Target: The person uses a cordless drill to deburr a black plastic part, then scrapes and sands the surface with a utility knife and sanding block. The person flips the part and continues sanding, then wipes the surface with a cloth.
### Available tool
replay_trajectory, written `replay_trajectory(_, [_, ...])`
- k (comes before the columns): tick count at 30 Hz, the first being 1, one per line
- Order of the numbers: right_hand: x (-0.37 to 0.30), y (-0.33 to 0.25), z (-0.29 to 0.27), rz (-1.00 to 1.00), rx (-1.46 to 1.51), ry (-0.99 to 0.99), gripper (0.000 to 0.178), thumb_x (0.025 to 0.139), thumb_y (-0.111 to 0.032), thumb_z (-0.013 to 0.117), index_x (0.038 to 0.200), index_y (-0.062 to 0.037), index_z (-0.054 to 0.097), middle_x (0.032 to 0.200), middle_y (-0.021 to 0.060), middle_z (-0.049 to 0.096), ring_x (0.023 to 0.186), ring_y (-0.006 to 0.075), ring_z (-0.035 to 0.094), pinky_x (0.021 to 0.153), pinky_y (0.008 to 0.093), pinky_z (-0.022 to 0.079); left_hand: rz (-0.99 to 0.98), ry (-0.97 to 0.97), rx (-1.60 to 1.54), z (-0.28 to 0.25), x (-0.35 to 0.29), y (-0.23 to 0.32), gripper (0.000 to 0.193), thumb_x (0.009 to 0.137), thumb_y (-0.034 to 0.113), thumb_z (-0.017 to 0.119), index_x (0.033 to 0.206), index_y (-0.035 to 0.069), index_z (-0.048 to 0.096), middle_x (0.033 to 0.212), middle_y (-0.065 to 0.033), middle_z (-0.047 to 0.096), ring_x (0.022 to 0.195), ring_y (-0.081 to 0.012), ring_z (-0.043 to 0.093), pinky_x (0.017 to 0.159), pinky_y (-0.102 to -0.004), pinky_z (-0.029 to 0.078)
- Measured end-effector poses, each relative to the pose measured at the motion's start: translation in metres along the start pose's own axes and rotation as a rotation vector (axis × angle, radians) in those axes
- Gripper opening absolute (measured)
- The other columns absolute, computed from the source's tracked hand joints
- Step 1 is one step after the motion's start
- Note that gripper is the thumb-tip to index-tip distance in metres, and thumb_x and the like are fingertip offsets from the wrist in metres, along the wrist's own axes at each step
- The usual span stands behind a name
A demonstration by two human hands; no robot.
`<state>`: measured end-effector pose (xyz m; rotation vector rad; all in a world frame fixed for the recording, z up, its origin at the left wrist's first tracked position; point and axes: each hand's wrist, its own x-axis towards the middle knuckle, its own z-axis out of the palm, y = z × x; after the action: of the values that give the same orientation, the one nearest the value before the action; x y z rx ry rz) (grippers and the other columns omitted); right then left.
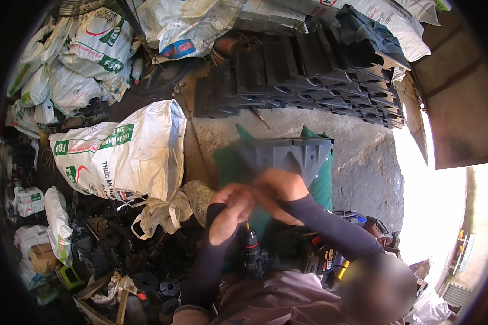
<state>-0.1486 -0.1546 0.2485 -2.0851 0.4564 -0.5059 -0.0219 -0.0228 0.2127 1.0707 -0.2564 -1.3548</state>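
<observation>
My left hand (236, 199) and my right hand (282, 187) meet over the near edge of a dark grey moulded plastic part (295, 154). The left fingers are curled in toward the right hand, and whatever they hold is hidden. Motion smears the right hand, so its fingers cannot be made out. Green cloth (322, 189) lies under and around the plastic part. Below my hands, close to my body, a black and red power drill (251, 250) points away from me with a yellowish bit at its tip.
Stacked dark plastic parts (287, 65) fill the far right. A screwdriver-like tool (259, 117) lies before them. A large white sack (127, 151) is at left, above a clear plastic bag (165, 215) and heaped black parts (108, 238). More sacks (87, 59) stand far left.
</observation>
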Motion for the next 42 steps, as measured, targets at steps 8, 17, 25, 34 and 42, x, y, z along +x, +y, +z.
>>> replay_trajectory(8, [0.007,0.004,-0.006,0.083,0.183,-0.12,0.011,0.084,-0.004,0.066,0.094,-0.0021,0.068,0.088,0.012,0.065,0.079,0.0239,0.067,0.068,0.034,0.051,-0.116,-0.214,-0.008,-0.016,0.008,0.015,0.009,0.095,0.012,0.058,0.1,0.004,0.059,0.076,-0.0049,0.055,0.056,-0.0079,0.045,0.046,-0.0205,0.031])
replay_trajectory(17, [0.015,0.005,-0.024,0.366,0.134,-0.358,0.014,0.088,-0.011,0.063,0.099,-0.0051,0.069,0.084,0.011,0.068,0.074,0.0258,0.065,0.068,0.0346,0.051,-0.132,-0.152,0.053,-0.015,0.017,0.012,0.013,0.092,0.011,0.06,0.103,0.006,0.058,0.072,-0.003,0.054,0.052,-0.0056,0.042,0.044,-0.0202,0.028])
replay_trajectory(25, [0.041,0.022,0.009,-0.083,-0.287,-0.007,0.01,0.083,-0.011,0.061,0.09,-0.0063,0.066,0.08,0.0121,0.062,0.074,0.0326,0.063,0.063,0.0425,0.049,-0.002,0.187,0.237,-0.019,0.05,0.008,0.023,0.09,0.014,0.055,0.11,0.003,0.056,0.067,-0.0021,0.052,0.047,-0.0063,0.04,0.041,-0.022,0.026])
replay_trajectory(34, [0.044,0.026,0.018,-0.055,-0.387,-0.054,0.012,0.083,-0.016,0.061,0.093,-0.0098,0.064,0.085,0.0125,0.063,0.077,0.0354,0.062,0.065,0.0438,0.05,-0.024,0.129,0.195,-0.022,0.056,0.006,0.019,0.087,0.013,0.055,0.103,0.002,0.056,0.066,-0.0016,0.051,0.049,-0.0064,0.04,0.042,-0.0215,0.026])
replay_trajectory(42, [0.047,0.015,0.02,-0.028,-0.444,-0.084,0.017,0.08,-0.013,0.06,0.096,-0.0101,0.064,0.087,0.0117,0.064,0.079,0.0339,0.064,0.065,0.0433,0.052,-0.067,0.104,0.199,-0.021,0.054,0.014,0.018,0.087,0.015,0.055,0.103,0.005,0.054,0.07,-0.0021,0.053,0.054,-0.007,0.045,0.047,-0.0209,0.032])
